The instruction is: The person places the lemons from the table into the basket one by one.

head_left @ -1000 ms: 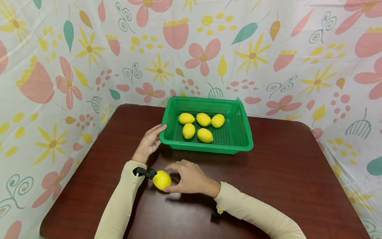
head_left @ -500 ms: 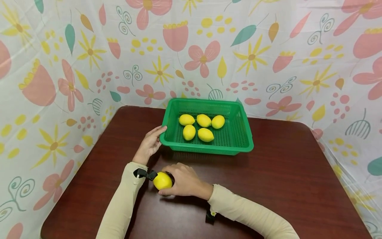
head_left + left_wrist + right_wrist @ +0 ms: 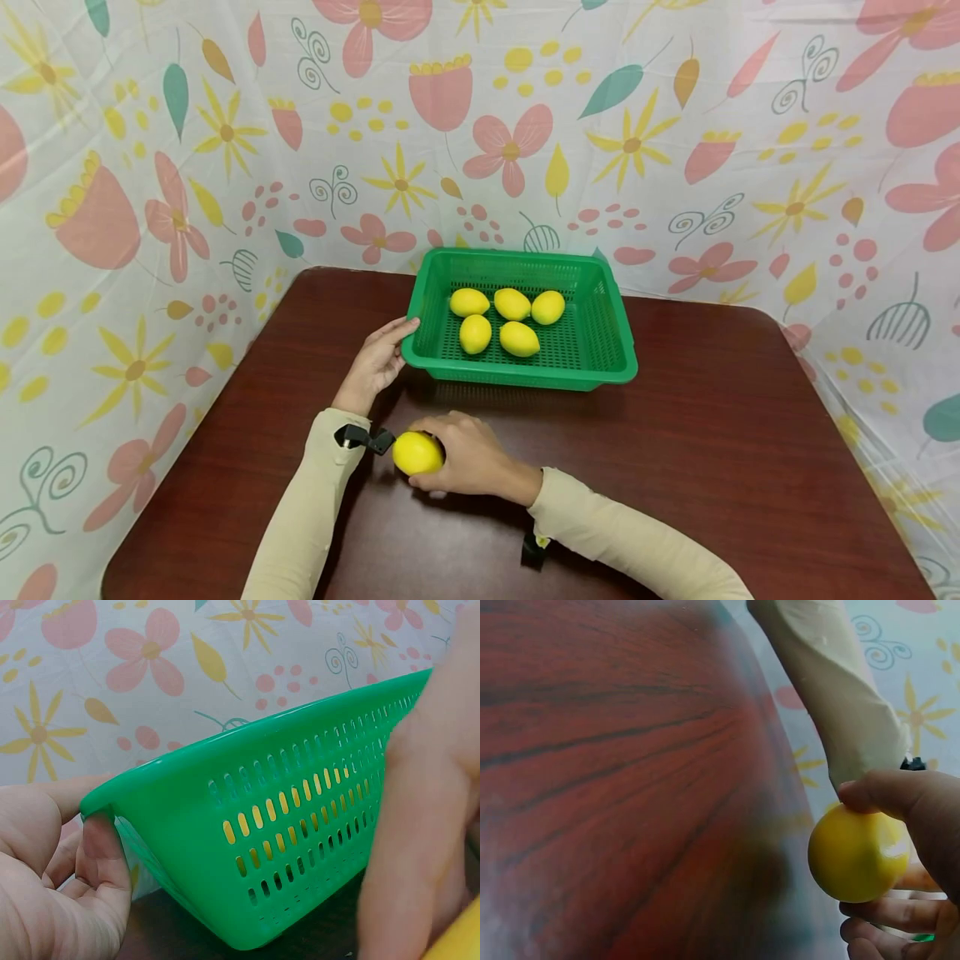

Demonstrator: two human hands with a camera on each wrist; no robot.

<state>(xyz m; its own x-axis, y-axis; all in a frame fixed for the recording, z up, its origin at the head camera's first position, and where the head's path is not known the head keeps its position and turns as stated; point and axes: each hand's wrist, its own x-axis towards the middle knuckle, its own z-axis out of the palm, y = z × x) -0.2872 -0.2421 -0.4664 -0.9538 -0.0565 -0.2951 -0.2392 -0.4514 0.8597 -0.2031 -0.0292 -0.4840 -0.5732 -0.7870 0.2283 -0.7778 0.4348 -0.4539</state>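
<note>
A green slotted plastic basket [image 3: 525, 379] stands toward the back of the table with several yellow lemons [image 3: 519, 339] inside. My left hand [image 3: 372, 367] grips its left rim; in the left wrist view that hand [image 3: 64, 877] has the thumb over the rim and fingers curled under it. In front of the basket, my right hand [image 3: 468, 457] holds another lemon [image 3: 417, 453] between thumb and fingers. The right wrist view shows this lemon [image 3: 859, 853] with the thumb on its top and the fingertips beneath.
The dark brown wooden table [image 3: 712, 433] extends on both sides of the basket. A white flowered cloth [image 3: 300, 133] hangs right behind it and along the sides. A black wrist mount [image 3: 363, 437] on the left sleeve sits close beside the held lemon.
My right hand has closed its thumb and fingers around the lemon, which has shifted slightly to the right. The left hand stays on the basket rim.
</note>
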